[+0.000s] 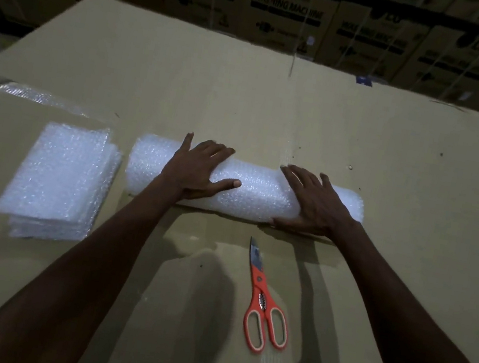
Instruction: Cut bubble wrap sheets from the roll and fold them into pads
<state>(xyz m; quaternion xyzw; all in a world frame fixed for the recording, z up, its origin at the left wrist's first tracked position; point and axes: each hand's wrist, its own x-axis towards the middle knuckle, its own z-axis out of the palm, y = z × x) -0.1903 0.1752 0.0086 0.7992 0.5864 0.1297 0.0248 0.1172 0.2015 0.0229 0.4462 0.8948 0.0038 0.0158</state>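
On top of the bubble wrap roll (245,187) your two hands lie flat, fingers straight and spread. Your left hand (198,171) presses the roll left of its middle, thumb pointing right along the wrap. Your right hand (312,204) covers the roll toward its right end, with the thumb low at the roll's near edge. Neither grip closes round anything; both simply rest on the wrap with open palms. The roll lies crosswise on the table (391,182), a surface of brown cardboard, at mid depth. Just left of the roll sits a stack of folded pads (56,181), apart from it by a narrow gap. Near you, right of centre, the orange scissors (265,301) lie closed, blades pointing away toward the roll, not touching it. Beyond the far edge of the table, cardboard boxes (286,16) printed "WASHING MACHINE" stand in dim light.
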